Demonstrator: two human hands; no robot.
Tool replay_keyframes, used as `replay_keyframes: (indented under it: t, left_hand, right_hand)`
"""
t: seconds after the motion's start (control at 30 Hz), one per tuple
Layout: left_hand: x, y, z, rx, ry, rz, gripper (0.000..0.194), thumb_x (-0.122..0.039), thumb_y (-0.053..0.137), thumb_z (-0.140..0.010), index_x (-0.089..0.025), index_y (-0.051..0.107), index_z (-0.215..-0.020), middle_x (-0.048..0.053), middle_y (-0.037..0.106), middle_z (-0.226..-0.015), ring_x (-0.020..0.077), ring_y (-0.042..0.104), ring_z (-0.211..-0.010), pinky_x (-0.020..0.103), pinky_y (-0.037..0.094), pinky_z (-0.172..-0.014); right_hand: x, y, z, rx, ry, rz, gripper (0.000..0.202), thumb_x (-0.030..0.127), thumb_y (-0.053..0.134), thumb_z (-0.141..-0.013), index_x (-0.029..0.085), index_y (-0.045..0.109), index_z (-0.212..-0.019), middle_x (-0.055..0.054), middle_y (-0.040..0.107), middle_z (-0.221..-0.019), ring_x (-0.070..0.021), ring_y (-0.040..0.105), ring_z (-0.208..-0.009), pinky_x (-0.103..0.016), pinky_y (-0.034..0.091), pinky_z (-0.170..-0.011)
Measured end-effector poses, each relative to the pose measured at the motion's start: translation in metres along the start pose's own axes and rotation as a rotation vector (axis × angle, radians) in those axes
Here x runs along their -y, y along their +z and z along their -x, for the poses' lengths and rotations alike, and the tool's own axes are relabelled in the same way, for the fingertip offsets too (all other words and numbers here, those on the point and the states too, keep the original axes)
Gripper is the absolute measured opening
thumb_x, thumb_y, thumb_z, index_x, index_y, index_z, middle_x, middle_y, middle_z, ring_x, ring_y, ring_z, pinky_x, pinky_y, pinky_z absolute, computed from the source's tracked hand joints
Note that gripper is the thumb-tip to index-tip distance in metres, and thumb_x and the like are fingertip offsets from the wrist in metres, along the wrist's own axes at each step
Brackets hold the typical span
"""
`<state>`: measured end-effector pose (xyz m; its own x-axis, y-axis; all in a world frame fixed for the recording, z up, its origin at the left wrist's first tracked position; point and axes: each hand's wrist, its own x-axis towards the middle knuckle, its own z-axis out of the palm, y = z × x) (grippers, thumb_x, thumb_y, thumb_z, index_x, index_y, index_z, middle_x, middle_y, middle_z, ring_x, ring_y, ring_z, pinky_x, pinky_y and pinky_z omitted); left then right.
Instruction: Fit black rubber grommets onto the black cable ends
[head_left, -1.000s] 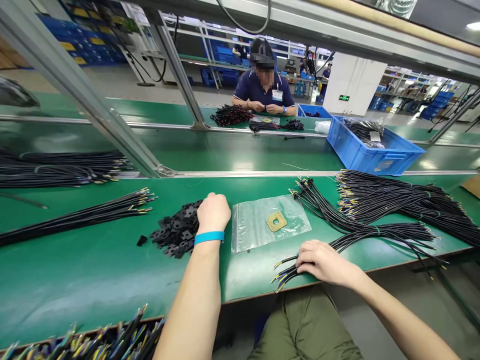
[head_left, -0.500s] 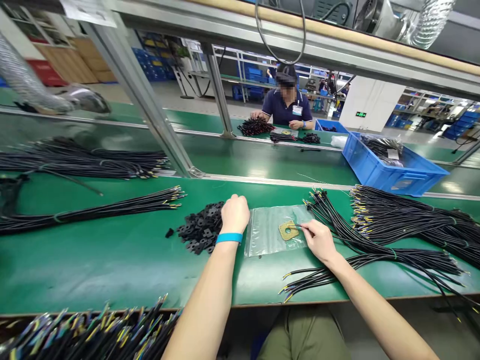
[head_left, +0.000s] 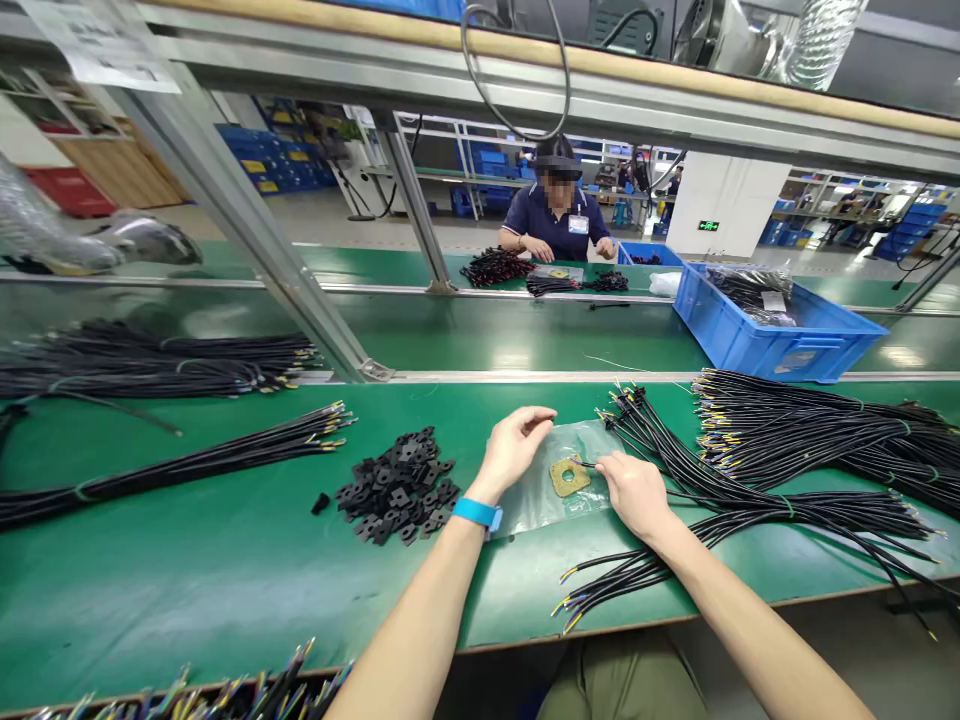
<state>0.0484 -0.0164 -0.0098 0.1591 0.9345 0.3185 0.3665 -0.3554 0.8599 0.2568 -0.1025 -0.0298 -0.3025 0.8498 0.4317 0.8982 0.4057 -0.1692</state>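
- The cable (head_left: 588, 464) is at the right hand (head_left: 636, 488), its tip over the plate (head_left: 577, 483) on the clear bag (head_left: 528, 508).
- The right hand's thumb and fingers are pinched on this 1 cable, a little behind its tip.
- The cable should be light and bendy, with some spring in its black jacket. A pinch close behind the tip would steer it best; held farther back, the end would likely droop or swing.
- The wire ends at the tip look thin and are probably easy to bend or splay, so the jacket is the safer place to hold.
- The left hand (head_left: 516, 448) is above the bag's left part, fingers bent and pointing towards the plate. I cannot tell whether anything is between its fingers and thumb.
- The black pads (head_left: 401, 482) lie heaped to the left of the bag. They look small, flat and light, perhaps rubbery; 2 fingertips on the edges should do.
- The plate looks thin and stiff, best taken by its rim. The bag under it is slick film and may slide if pushed.
- More cables (head_left: 611, 590) lie loose below the right hand, ends near the table (head_left: 247, 580) edge.
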Motion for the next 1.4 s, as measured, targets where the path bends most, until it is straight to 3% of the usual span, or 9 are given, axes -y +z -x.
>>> replay_keyframes:
  t: [0.17, 0.3, 0.43, 0.6, 0.97, 1.1, 1.23, 1.4]
  left_hand:
    - [-0.009, 0.016, 0.006, 0.172, -0.150, 0.428, 0.040, -0.045, 0.068, -0.077, -0.014, 0.068, -0.102, 0.008, 0.071, -0.092, 0.0193, 0.065, -0.081, 0.032, 0.052, -0.077]
    - [-0.014, 0.014, 0.009, 0.255, -0.211, 0.552, 0.038, -0.043, 0.072, -0.075, -0.014, 0.068, -0.101, 0.007, 0.071, -0.090, 0.0172, 0.065, -0.079, 0.030, 0.051, -0.076]
    - [-0.015, 0.013, 0.011, 0.348, -0.234, 0.597, 0.036, -0.041, 0.072, -0.076, -0.015, 0.069, -0.101, 0.007, 0.071, -0.088, 0.0163, 0.066, -0.078, 0.029, 0.050, -0.077]
    - [-0.014, 0.013, 0.012, 0.364, -0.259, 0.648, 0.036, -0.039, 0.074, -0.076, -0.015, 0.071, -0.102, 0.008, 0.072, -0.092, 0.0159, 0.066, -0.079, 0.029, 0.050, -0.078]
    - [-0.009, 0.013, 0.011, 0.355, -0.242, 0.592, 0.041, -0.039, 0.076, -0.073, -0.015, 0.071, -0.106, 0.009, 0.073, -0.097, 0.0176, 0.067, -0.080, 0.033, 0.052, -0.082]
    - [-0.010, 0.011, 0.011, 0.342, -0.266, 0.527, 0.042, -0.039, 0.078, -0.070, -0.014, 0.072, -0.103, 0.010, 0.074, -0.096, 0.0184, 0.068, -0.080, 0.033, 0.053, -0.082]
    - [-0.014, 0.014, 0.013, 0.378, -0.289, 0.480, 0.034, -0.036, 0.082, -0.065, -0.013, 0.074, -0.089, 0.007, 0.074, -0.079, 0.0180, 0.068, -0.072, 0.031, 0.054, -0.075]
    - [-0.020, 0.022, 0.018, 0.399, -0.265, 0.442, 0.033, -0.037, 0.079, -0.067, -0.013, 0.073, -0.089, 0.006, 0.073, -0.070, 0.0188, 0.067, -0.066, 0.033, 0.055, -0.070]
  right_hand:
    - [-0.001, 0.003, -0.001, -0.154, 0.140, -0.359, 0.032, 0.023, 0.036, -0.101, 0.020, 0.066, -0.089, -0.003, 0.071, -0.086, -0.0159, 0.065, -0.076, -0.024, 0.042, -0.071]
    - [-0.002, 0.003, -0.002, -0.156, 0.204, -0.500, 0.034, 0.028, 0.037, -0.100, 0.021, 0.067, -0.086, -0.002, 0.072, -0.085, -0.0172, 0.066, -0.077, -0.024, 0.043, -0.071]
    - [-0.001, 0.001, -0.003, -0.131, 0.256, -0.535, 0.034, 0.030, 0.038, -0.098, 0.021, 0.067, -0.083, -0.001, 0.071, -0.080, -0.0157, 0.062, -0.064, -0.024, 0.040, -0.062]
    - [0.001, -0.002, -0.005, -0.128, 0.269, -0.547, 0.034, 0.030, 0.039, -0.097, 0.020, 0.067, -0.082, -0.002, 0.072, -0.079, -0.0165, 0.062, -0.067, -0.024, 0.039, -0.063]
    - [-0.002, 0.002, -0.004, -0.055, 0.311, -0.573, 0.038, 0.035, 0.041, -0.097, 0.019, 0.069, -0.077, 0.001, 0.065, -0.064, -0.0141, 0.053, -0.051, -0.024, 0.035, -0.054]
    - [0.000, 0.000, -0.003, -0.170, 0.234, -0.488, 0.035, 0.032, 0.042, -0.098, 0.019, 0.070, -0.083, -0.003, 0.068, -0.075, -0.0157, 0.060, -0.063, -0.025, 0.041, -0.061]
    - [0.002, -0.002, -0.002, -0.308, 0.097, -0.265, 0.032, 0.028, 0.041, -0.100, 0.017, 0.070, -0.094, -0.007, 0.066, -0.079, -0.0176, 0.060, -0.073, -0.027, 0.042, -0.069]
    - [0.002, -0.003, -0.001, -0.312, 0.009, -0.127, 0.032, 0.025, 0.038, -0.102, 0.017, 0.068, -0.093, -0.008, 0.064, -0.079, -0.0186, 0.058, -0.077, -0.028, 0.042, -0.071]
